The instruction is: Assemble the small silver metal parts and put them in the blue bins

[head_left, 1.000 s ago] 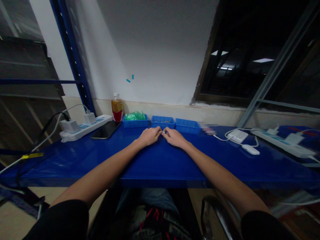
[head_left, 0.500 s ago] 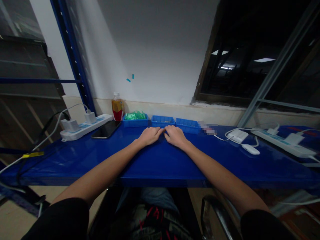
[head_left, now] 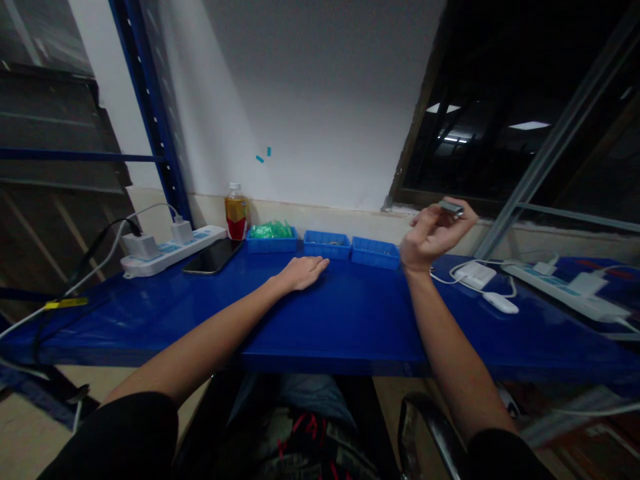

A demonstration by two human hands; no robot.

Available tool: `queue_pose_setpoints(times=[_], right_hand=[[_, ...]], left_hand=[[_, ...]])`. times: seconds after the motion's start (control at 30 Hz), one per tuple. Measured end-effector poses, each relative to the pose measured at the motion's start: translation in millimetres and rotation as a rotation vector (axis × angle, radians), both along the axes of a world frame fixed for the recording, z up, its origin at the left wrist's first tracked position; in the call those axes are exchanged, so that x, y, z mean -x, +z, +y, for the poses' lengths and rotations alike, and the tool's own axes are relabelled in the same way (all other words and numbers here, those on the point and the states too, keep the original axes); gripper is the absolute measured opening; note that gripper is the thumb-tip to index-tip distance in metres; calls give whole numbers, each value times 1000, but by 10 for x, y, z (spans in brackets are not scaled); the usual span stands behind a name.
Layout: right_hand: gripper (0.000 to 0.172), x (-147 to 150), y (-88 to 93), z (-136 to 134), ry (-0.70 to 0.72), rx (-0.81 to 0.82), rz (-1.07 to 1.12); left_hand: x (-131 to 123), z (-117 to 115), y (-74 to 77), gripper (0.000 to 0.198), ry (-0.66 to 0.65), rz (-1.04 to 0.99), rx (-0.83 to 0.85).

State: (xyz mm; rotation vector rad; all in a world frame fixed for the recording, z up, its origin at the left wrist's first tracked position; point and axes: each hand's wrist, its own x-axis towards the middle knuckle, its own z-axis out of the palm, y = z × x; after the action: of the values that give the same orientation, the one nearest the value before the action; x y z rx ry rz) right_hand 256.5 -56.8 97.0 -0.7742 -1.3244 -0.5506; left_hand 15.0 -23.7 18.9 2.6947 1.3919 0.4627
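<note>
My left hand point(head_left: 303, 272) lies flat on the blue table point(head_left: 330, 327), palm down with fingers stretched out, just in front of the middle blue bin point(head_left: 327, 246). It holds nothing that I can see. Raised above the table at the right, my right hand point(head_left: 434, 237) has its palm turned up. Between its thumb and fingers is a small silver metal piece point(head_left: 451, 209), box-shaped, with a shiny end. Its exact kind does not show. Below and left of that hand sits the right blue bin point(head_left: 375, 253), with small parts inside that are too small to name.
A left blue bin point(head_left: 271, 245) holds green plastic packets point(head_left: 271, 229). Behind it stands a drink bottle point(head_left: 236, 212). A phone point(head_left: 213, 257) lies beside a white power strip point(head_left: 173, 252). At the right are a white charger point(head_left: 476, 274), cables and another power strip point(head_left: 570, 288).
My right hand has left the table beside my left hand, moved up and right, and turned over. The silver metal piece now shows in its fingers. My left hand stays put.
</note>
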Motion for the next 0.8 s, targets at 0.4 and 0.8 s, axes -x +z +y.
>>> queue_pose_setpoints(times=[0.4, 0.8], right_hand=[[37, 188, -103, 106, -318, 1182, -528], [57, -137, -396, 388, -260, 1293, -444]], left_hand=[[14, 71, -51, 63, -20, 55, 20], [7, 59, -23, 52, -11, 128, 15]])
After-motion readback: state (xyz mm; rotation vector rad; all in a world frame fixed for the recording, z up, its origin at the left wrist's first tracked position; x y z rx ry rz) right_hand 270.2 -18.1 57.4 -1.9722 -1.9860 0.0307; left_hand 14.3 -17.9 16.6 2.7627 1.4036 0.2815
